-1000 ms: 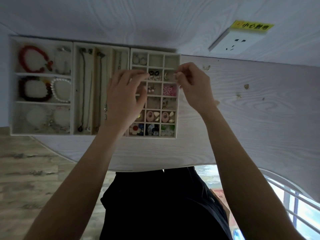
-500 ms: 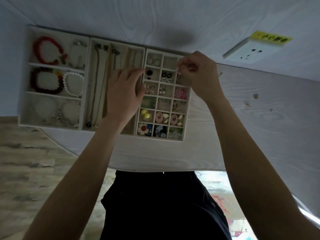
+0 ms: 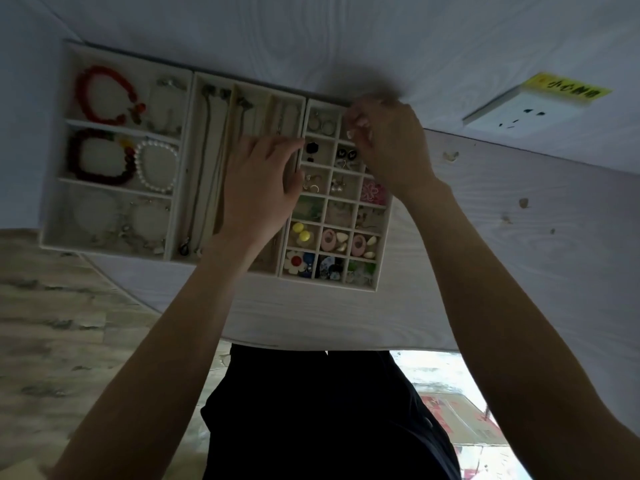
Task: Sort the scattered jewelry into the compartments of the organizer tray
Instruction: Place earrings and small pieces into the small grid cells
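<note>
The cream organizer tray point(image 3: 329, 285) lies on the pale wood table point(image 3: 519, 289). Its left section holds bracelets, a red one point(image 3: 104, 95) and a pearl one point(image 3: 156, 168) among them. Necklaces point(image 3: 207, 168) fill the middle section, and the right grid holds earrings. My left hand point(image 3: 259, 188) lies flat on the divider between necklaces and grid, holding nothing. My right hand point(image 3: 388, 143) hovers over the grid's far right cells with its fingertips pinched; whether they hold anything is hidden. Small loose pieces point(image 3: 450, 155) point(image 3: 523, 202) lie on the table to the right.
A white wall socket with a yellow label point(image 3: 526, 112) sits at the far right, beyond the table's edge. Two more tiny loose pieces point(image 3: 507, 218) point(image 3: 552, 232) lie right of the tray. My dark clothing and the floor show below the table's near edge.
My right hand has moved from the grid's second row up to its far row, still pinched. My left hand stays at the divider. The view has shifted, so the tray sits lower and further right.
</note>
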The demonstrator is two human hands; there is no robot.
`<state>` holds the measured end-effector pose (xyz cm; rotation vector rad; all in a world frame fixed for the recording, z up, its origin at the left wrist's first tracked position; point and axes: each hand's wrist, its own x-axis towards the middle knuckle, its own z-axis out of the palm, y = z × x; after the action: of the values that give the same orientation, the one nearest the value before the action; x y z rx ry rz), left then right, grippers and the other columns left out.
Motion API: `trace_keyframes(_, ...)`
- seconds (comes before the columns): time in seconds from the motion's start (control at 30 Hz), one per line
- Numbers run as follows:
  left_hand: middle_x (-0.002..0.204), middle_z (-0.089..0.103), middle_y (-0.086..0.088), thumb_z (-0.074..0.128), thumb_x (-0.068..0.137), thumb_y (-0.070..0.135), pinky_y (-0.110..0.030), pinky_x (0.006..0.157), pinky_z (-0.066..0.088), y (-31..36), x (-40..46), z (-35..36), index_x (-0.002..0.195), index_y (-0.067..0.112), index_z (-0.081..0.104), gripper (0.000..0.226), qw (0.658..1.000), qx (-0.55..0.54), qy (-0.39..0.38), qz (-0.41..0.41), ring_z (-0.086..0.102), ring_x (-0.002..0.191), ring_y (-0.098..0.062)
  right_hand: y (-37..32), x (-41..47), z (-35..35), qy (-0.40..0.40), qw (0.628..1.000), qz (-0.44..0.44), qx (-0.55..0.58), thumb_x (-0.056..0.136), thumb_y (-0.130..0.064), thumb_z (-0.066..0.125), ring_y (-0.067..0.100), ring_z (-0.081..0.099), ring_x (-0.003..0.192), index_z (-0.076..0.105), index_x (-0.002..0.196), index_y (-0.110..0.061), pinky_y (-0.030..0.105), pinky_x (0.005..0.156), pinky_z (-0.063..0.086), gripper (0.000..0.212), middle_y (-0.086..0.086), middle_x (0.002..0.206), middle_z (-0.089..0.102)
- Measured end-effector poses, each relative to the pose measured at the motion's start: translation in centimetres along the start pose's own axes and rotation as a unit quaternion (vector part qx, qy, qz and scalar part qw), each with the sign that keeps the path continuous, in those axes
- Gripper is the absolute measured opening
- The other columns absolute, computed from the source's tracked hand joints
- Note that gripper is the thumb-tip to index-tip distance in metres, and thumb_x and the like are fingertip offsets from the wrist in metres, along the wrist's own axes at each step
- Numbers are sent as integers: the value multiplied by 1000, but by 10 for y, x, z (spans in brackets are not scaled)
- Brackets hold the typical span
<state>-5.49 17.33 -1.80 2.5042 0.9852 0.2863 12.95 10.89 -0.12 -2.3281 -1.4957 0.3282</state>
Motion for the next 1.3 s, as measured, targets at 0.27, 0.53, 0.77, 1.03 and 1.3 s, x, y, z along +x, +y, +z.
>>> trace_keyframes(0.27,118,63,-7,62,90,24,-35,96,37,2,-1,-3,124,13,60,36,1000,-4,3,0,52,112,-31,5,-16,-3,145,986,13,-82,71,8,59,32,59,75,68,85,-7,32,65,43,22,11,82,65)
trace_keyframes(0.53,117,63,-9,61,90,23,-37,96,39,0,-1,-1,124,12,60,36,1000,-7,2,4,52,111,-32,-5,-7,1,89,991,82,-51,81,-18,63,31,59,83,75,86,-12,33,70,44,14,12,84,64)
trace_keyframes(0.77,115,64,-8,59,90,24,-37,95,40,-1,-2,1,123,12,61,35,1000,-3,16,12,54,108,-30,-5,5,4,-19,990,98,-101,92,-32,55,26,61,93,71,107,-26,30,70,42,22,3,105,65)
trace_keyframes(1.03,117,63,-8,60,90,24,-36,95,39,-1,-1,-1,124,13,60,36,1000,-2,5,9,53,110,-30,-1,-3,11,45,984,112,-132,94,-25,49,30,62,82,70,102,-13,30,59,35,26,7,103,62)
trace_keyframes(1.3,119,62,-7,59,91,24,-33,95,37,-1,-1,-1,126,14,58,36,1000,-9,-5,5,52,112,-29,-5,-3,8,3,984,142,-107,95,-30,48,23,60,87,72,101,-23,25,62,32,25,1,104,63)
